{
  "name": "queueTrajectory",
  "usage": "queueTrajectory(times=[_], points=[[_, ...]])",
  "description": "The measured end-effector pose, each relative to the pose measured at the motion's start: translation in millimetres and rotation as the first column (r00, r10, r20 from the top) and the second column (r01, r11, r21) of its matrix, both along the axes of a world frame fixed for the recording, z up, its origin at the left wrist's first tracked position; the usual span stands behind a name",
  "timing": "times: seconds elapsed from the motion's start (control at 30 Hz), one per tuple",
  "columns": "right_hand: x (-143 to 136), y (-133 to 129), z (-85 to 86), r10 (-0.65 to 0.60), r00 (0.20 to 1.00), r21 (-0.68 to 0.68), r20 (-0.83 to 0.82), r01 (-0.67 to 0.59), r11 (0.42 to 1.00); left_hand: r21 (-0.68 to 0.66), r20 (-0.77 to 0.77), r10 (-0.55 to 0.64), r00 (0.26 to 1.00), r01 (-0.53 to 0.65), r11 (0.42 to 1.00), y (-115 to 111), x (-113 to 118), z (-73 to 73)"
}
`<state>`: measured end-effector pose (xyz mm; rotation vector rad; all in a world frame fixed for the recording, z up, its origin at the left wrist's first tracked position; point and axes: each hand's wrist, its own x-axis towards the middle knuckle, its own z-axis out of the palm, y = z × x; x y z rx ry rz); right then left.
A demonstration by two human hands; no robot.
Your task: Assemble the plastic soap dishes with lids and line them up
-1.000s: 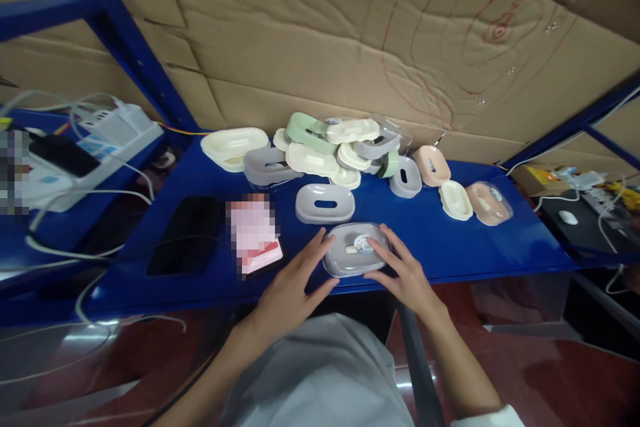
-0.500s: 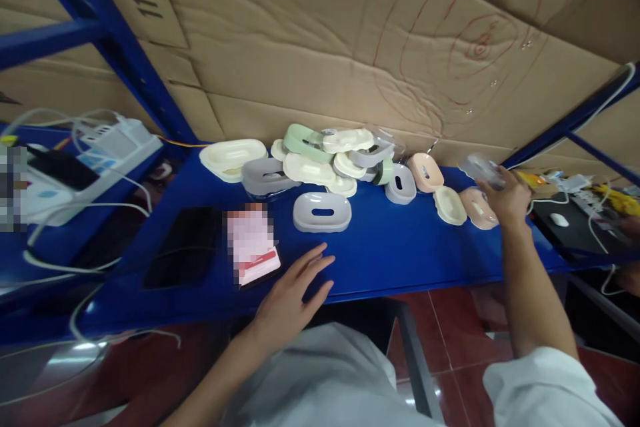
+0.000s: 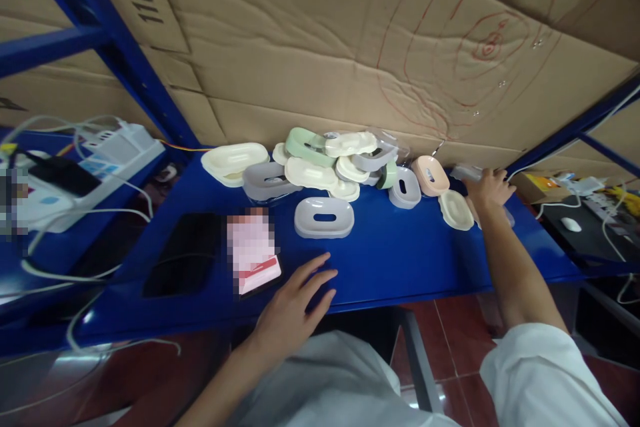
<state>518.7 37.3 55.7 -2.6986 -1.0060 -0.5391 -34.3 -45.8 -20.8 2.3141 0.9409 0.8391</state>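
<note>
Near the blue table's (image 3: 400, 260) front edge, the left hand (image 3: 293, 310) is held with fingers apart, nearer than a grey dish (image 3: 324, 229). Far right, a clear package (image 3: 466, 172) is seen beside the right hand's (image 3: 489, 192) fingers; whether it is gripped cannot be told.

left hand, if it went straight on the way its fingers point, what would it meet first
Probably the grey dish beside the peach one, after the left hand crosses bare blue table. Its height is unclear, so it might pass above.
</note>
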Motion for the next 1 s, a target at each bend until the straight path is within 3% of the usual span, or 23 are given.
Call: queueTrajectory(times=[0.3, 0.5, 0.63, 0.77, 1.0], points=[[-1.6, 19.3, -3.2, 0.025, 0.999, -0.036, 0.030, -0.024, 0.999, 0.041, -0.031, -0.004, 1.000, 0.005, 0.999, -1.2, 0.3, 0.1], [-0.7, 17.6, -13.0, 0.038, 0.999, -0.053, 0.002, -0.037, 0.998, 0.045, -0.029, -0.001, 1.000, 0.002, 0.999, -1.1, 0.2, -0.6], [-15.9, 8.7, -12.8, 0.051, 0.999, -0.040, 0.014, -0.050, 0.998, 0.039, -0.026, -0.002, 1.000, 0.003, 0.999, -1.5, 1.2, -2.2], [-51.5, -21.9, -22.8, 0.161, 0.984, 0.002, 0.071, -0.162, 0.987, 0.045, -0.004, -0.001, 1.000, 0.001, 0.999, -1.5, 0.5, 0.6], [-114.9, -111.7, -67.5, 0.405, 0.914, -0.052, 0.037, -0.403, 0.914, 0.122, -0.046, 0.021, 0.999, -0.016, 0.992, -0.2, 4.9, 12.2]])
